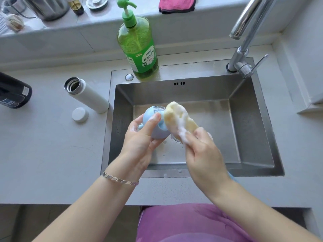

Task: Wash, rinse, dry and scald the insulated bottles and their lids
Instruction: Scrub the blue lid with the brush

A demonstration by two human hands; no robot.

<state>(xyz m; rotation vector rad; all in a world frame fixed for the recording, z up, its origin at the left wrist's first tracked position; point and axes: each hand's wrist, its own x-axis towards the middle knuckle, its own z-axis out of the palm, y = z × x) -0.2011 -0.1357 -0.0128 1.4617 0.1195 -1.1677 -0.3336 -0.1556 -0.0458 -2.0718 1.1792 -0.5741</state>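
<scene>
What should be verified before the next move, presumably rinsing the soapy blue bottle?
1. Left hand grips the light blue metal-rimmed bottle over the stainless steel sink: ok.
2. Right hand holds the foamy yellow sponge against that bottle: ok.
3. Water running from the chrome faucet: not ok, no stream is visible.
4. Inside of the blue bottle scrubbed: cannot tell.
5. White cylindrical bottle stands open on the counter, with the round white lid beside it and apart from it: ok.
6. Pink folded cloth on the back ledge, for drying: ok.
</scene>
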